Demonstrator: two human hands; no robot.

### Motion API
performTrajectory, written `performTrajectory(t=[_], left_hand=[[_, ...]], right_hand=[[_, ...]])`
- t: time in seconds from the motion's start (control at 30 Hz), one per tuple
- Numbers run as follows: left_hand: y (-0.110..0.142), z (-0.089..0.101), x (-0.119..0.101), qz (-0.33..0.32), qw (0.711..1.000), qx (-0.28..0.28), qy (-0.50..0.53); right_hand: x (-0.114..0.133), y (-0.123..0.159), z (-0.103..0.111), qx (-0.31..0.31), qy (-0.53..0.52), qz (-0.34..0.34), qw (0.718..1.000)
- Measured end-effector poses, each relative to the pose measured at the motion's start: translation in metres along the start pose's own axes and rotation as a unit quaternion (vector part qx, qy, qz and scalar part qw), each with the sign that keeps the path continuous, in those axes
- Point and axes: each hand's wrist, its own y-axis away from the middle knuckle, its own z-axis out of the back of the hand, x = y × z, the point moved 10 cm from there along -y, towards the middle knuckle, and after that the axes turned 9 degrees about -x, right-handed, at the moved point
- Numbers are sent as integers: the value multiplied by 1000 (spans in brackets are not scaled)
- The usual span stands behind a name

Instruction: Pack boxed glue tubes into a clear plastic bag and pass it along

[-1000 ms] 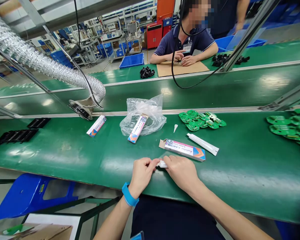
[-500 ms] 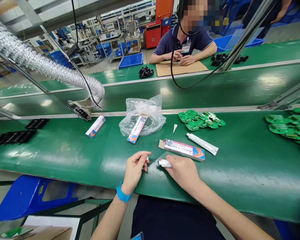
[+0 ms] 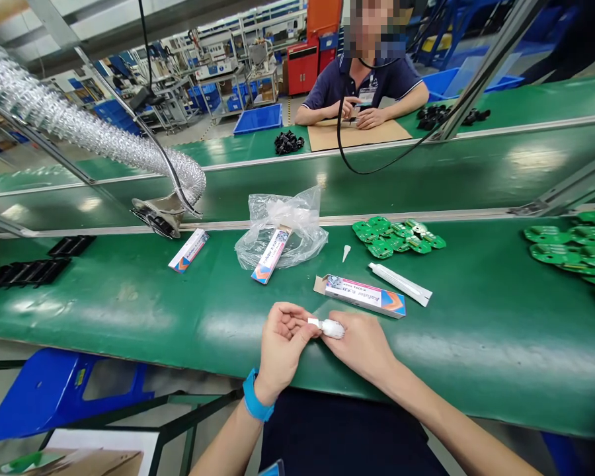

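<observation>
My right hand (image 3: 364, 340) is wrapped round a white glue tube (image 3: 334, 328), its neck pointing left. My left hand (image 3: 285, 340) pinches a small white cap (image 3: 313, 322) between thumb and fingers, right at the tube's neck. Whether the cap is threaded on, I cannot tell. Just beyond my hands lies an opened carton (image 3: 361, 294) with its flap out. Behind it are a second white tube (image 3: 400, 283), lying flat, and a small white nozzle (image 3: 346, 253).
A clear plastic bag (image 3: 297, 225) lies under a carton (image 3: 272, 254); another carton (image 3: 188, 250) is further left. Green circuit boards (image 3: 399, 237) lie at centre right. A foil duct (image 3: 104, 125) hangs at left. Across the bench a person (image 3: 361, 92) works over cardboard.
My left hand has moved right and brought the white cap against the neck of the tube. My right hand has stayed nearly in place, with the tube slightly turned.
</observation>
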Motion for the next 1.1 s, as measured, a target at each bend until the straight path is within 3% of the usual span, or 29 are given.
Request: performTrajectory(t=[0.13, 0.27, 0.37, 0.47, 0.57, 0.67, 0.73, 0.77, 0.87, 0.93, 0.97, 1.0, 1.03, 1.1], left_hand=[[4, -6, 2, -9, 996, 49, -76], [4, -8, 12, 28, 987, 85, -131], [4, -11, 20, 80, 987, 99, -101], [4, -15, 23, 109, 988, 93, -56], [6, -15, 17, 69, 991, 74, -89], [12, -15, -5, -68, 974, 72, -202], [22, -22, -32, -230, 927, 90, -281], [30, -27, -45, -318, 887, 109, -315], [64, -47, -71, -550, 717, 199, -380], [81, -52, -76, -634, 620, 252, -388], [84, -53, -78, -647, 601, 267, -386], [82, -53, -81, -640, 609, 270, -383], [77, -52, -84, -616, 639, 264, -378], [60, -48, -84, -528, 735, 233, -355]], right_hand=[[8, 0, 11, -48, 98, 77, 991], [21, 0, 22, -83, 166, 151, 971], [31, -2, 23, -59, 197, 196, 959], [34, -8, 21, -11, 231, 191, 954], [33, -14, 17, 56, 239, 166, 955], [32, -17, 17, 112, 199, 136, 964], [30, -16, 16, 159, 140, 104, 972], [28, -14, 13, 194, 101, 86, 972], [28, 3, -3, 342, -26, 52, 938], [35, 17, -10, 417, -85, 57, 903], [37, 18, -10, 423, -97, 63, 899], [39, 16, -7, 404, -95, 69, 907], [39, 10, -3, 366, -76, 75, 924], [38, -2, 10, 270, 3, 93, 958]])
